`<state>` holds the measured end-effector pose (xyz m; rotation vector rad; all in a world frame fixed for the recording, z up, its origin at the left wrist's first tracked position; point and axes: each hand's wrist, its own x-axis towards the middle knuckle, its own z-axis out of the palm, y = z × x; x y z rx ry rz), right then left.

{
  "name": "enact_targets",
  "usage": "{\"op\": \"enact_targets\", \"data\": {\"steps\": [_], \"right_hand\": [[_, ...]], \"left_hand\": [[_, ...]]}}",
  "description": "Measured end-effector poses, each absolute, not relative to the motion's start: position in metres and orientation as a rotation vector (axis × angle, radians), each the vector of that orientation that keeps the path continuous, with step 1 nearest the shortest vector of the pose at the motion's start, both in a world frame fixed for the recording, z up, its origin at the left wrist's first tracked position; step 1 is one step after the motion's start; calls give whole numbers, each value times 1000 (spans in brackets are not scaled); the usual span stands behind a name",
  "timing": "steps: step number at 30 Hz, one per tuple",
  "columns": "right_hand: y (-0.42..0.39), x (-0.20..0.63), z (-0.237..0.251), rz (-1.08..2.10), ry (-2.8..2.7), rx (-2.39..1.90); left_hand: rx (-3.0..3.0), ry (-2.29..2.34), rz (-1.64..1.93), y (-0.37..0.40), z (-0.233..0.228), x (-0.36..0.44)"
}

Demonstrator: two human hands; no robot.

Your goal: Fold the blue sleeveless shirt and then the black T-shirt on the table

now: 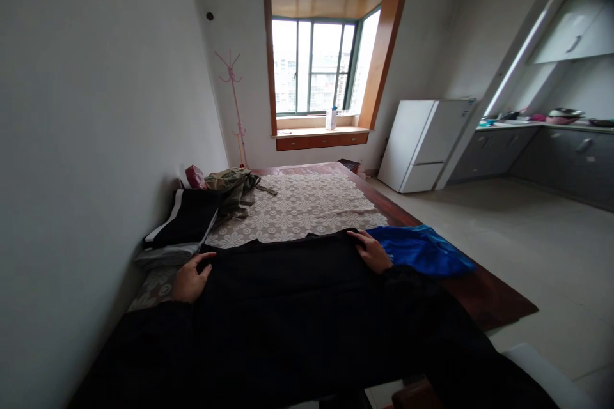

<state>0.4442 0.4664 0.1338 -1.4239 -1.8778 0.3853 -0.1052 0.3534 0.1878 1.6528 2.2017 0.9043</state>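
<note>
A large black garment [288,287] is spread across the near end of the table, its far edge running between my two hands. My left hand [190,280] is closed at its far left corner, thumb and fingers pinching the cloth. At the far right corner my right hand [373,253] has its fingers closed on the edge. Whether the garment is a top or trousers I cannot tell. Just beyond my right hand lies a crumpled blue garment [422,249]. Past my left hand rests a folded black garment with a white stripe [185,217], on top of grey folded cloth [165,257].
A patterned cloth [307,204] covers much of the dark red wooden table [499,300]. An olive backpack [235,186] sits against the left wall. Farther off are a pink coat stand [234,96], a white fridge [422,140] and kitchen cabinets [499,150].
</note>
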Motion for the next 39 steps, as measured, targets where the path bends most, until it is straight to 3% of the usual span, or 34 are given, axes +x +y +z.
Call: {"op": "enact_targets", "data": {"steps": [7,16,23,31,35,39], "right_hand": [[465,441,139,376,-1899,-1416],[469,440,145,406,-1977,-1496],[473,438,147,440,-1962,-1532],[467,434,158,519,-1951,-1509],[438,446,169,571,-1915,-1456],[357,467,165,540,-1718,-1374]], "left_hand": [[1689,1951,904,343,189,-123],[1579,2040,967,320,198,-113],[1470,1745,1020,235,206,-110],[1434,1776,985,148,211,-96],[1521,1952,919,131,208,-90],[1575,2145,861,122,203,-87]]}}
